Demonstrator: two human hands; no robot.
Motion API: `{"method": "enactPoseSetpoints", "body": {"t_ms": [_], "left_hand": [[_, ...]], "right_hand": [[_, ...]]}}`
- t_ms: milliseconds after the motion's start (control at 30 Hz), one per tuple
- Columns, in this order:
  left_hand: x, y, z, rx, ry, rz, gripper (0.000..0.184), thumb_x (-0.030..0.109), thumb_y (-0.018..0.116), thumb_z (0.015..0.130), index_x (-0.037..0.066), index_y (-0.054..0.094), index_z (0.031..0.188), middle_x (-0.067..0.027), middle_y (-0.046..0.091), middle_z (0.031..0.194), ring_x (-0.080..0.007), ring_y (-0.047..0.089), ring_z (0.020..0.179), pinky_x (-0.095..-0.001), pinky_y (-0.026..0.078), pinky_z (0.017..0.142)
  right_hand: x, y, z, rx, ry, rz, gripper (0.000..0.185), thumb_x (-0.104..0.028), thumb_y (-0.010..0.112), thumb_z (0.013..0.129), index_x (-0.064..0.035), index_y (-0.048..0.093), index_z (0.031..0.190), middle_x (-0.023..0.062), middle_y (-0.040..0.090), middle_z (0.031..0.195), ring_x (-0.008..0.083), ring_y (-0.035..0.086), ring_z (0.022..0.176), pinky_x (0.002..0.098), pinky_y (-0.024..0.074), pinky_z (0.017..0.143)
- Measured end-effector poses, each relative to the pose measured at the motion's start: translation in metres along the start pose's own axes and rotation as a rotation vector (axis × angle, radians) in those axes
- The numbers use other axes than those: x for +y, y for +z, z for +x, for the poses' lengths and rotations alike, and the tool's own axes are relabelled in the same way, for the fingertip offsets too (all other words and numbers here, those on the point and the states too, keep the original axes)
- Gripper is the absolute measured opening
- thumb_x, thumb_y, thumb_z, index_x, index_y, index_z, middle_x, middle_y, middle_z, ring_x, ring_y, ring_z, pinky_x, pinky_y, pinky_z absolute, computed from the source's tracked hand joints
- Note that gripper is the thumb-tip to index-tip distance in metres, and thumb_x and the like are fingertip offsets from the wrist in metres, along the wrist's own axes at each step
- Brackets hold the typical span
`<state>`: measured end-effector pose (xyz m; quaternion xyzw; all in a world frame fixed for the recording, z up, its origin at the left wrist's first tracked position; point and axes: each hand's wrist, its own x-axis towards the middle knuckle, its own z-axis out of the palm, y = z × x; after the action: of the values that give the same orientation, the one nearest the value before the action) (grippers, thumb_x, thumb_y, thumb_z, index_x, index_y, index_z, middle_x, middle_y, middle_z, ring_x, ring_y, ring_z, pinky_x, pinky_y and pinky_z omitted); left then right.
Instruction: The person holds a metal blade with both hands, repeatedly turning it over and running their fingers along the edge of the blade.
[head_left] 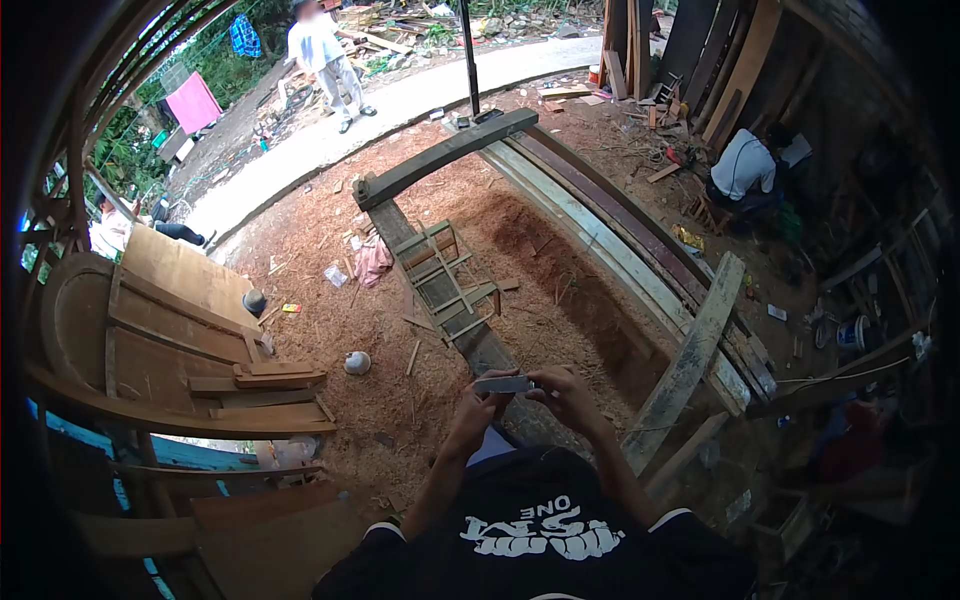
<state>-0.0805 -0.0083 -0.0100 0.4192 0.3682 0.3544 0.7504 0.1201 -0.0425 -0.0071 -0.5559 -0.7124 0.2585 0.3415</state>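
Note:
Close to my body, both hands are raised around a flat grey rectangular piece (503, 384); its exact kind is too small to make out. My left hand (472, 412) has its fingers closed on the left part of the piece. At its right end, my right hand (566, 396) pinches it with thumb and fingertips. Just beyond the hands runs a long dark plank (484, 347), which stretches away from me. A small slatted wooden frame (440, 273) lies across that plank.
Long boards (610, 245) are stacked to the right, with a rough beam (690, 360) across them. Wooden panels (180, 345) stand on the left. Shavings (400, 400) cover the ground. One person (742, 168) crouches at the right; another person (325, 60) stands on the path.

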Motion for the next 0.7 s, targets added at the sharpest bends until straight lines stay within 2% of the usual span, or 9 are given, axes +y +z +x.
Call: {"method": "enactPoseSetpoints", "body": {"t_ms": [100, 200, 300, 333, 400, 467, 567, 667, 700], "left_hand": [[0.001, 0.0, -0.004, -0.051, 0.018, 0.021, 0.027, 0.01, 0.057, 0.1, 0.005, 0.061, 0.125, 0.0066, 0.053, 0.079, -0.0008, 0.039, 0.063, -0.0188, 0.029, 0.054], [0.002, -0.001, -0.01, -0.039, -0.014, -0.027, 0.027, 0.009, 0.056, 0.1, 0.005, 0.061, 0.126, 0.0071, 0.049, 0.077, -0.001, 0.038, 0.063, -0.0187, 0.028, 0.054], [0.001, -0.002, -0.013, -0.044, -0.064, -0.077, 0.028, 0.01, 0.055, 0.1, 0.005, 0.06, 0.127, 0.0066, 0.048, 0.077, -0.0014, 0.037, 0.062, -0.0184, 0.028, 0.054], [-0.007, -0.006, -0.016, -0.063, -0.085, -0.079, 0.028, 0.01, 0.055, 0.1, 0.005, 0.059, 0.128, 0.0063, 0.048, 0.078, -0.0016, 0.037, 0.062, -0.0183, 0.029, 0.054], [-0.01, -0.007, -0.017, -0.055, -0.084, -0.1, 0.03, 0.012, 0.055, 0.101, 0.005, 0.058, 0.129, 0.0058, 0.048, 0.078, -0.0017, 0.037, 0.061, -0.0183, 0.029, 0.053], [-0.006, -0.004, -0.017, -0.011, -0.048, -0.132, 0.031, 0.013, 0.054, 0.101, 0.005, 0.057, 0.131, 0.0056, 0.048, 0.078, -0.0016, 0.037, 0.061, -0.0184, 0.03, 0.053], [0.003, -0.001, -0.01, -0.005, -0.04, -0.037, 0.034, 0.015, 0.055, 0.101, 0.005, 0.056, 0.133, 0.0053, 0.05, 0.078, -0.0007, 0.037, 0.06, -0.018, 0.03, 0.052], [-0.001, -0.002, -0.002, -0.034, -0.015, -0.03, 0.039, 0.022, 0.057, 0.101, 0.004, 0.055, 0.136, 0.0048, 0.053, 0.079, 0.0, 0.038, 0.059, -0.0176, 0.029, 0.051], [-0.002, -0.004, -0.001, -0.036, -0.005, -0.046, 0.041, 0.024, 0.058, 0.1, 0.004, 0.055, 0.136, 0.0048, 0.054, 0.079, 0.0002, 0.038, 0.059, -0.0175, 0.029, 0.051]], "right_hand": [[0.01, 0.001, -0.002, 0.097, -0.124, -0.02, 0.024, -0.023, 0.075, 0.083, -0.0092, 0.07, 0.103, 0.007, 0.068, 0.089, 0.0226, 0.065, 0.086, 0.0368, 0.0403, 0.091], [0.015, -0.008, -0.001, 0.088, -0.081, -0.056, 0.023, -0.02, 0.075, 0.083, -0.0095, 0.07, 0.103, 0.0069, 0.068, 0.089, 0.0224, 0.065, 0.086, 0.0366, 0.0417, 0.089], [0.035, -0.008, -0.002, 0.266, 0.294, 0.214, 0.02, -0.02, 0.074, 0.085, -0.0092, 0.069, 0.101, 0.0069, 0.068, 0.088, 0.0225, 0.064, 0.085, 0.0356, 0.0418, 0.085], [0.04, -0.012, -0.002, 0.407, 0.34, 0.229, 0.017, -0.019, 0.072, 0.087, -0.0082, 0.068, 0.099, 0.0083, 0.066, 0.084, 0.0238, 0.061, 0.08, 0.0371, 0.0412, 0.081], [0.048, -0.026, -0.001, 0.441, 0.29, 0.106, 0.017, -0.019, 0.07, 0.088, -0.0075, 0.068, 0.099, 0.0089, 0.064, 0.081, 0.0247, 0.058, 0.076, 0.0385, 0.0404, 0.079], [0.027, -0.038, 0.0, 0.421, 0.222, -0.022, 0.017, -0.017, 0.068, 0.089, -0.006, 0.067, 0.102, 0.0093, 0.063, 0.081, 0.0276, 0.055, 0.074, 0.0417, 0.0397, 0.078], [0.007, -0.016, -0.002, 0.392, 0.003, -0.086, 0.02, -0.014, 0.067, 0.089, -0.0057, 0.065, 0.108, 0.0094, 0.063, 0.086, 0.0289, 0.057, 0.082, 0.0417, 0.04, 0.081], [-0.003, 0.02, -0.009, 0.122, -0.051, 0.059, 0.026, -0.011, 0.066, 0.088, -0.006, 0.062, 0.113, 0.0105, 0.064, 0.092, 0.0303, 0.059, 0.092, 0.0422, 0.0405, 0.086], [-0.004, 0.029, -0.011, 0.15, -0.05, 0.05, 0.027, -0.01, 0.066, 0.087, -0.0061, 0.062, 0.114, 0.0107, 0.064, 0.093, 0.0304, 0.06, 0.095, 0.0425, 0.0405, 0.087]]}}
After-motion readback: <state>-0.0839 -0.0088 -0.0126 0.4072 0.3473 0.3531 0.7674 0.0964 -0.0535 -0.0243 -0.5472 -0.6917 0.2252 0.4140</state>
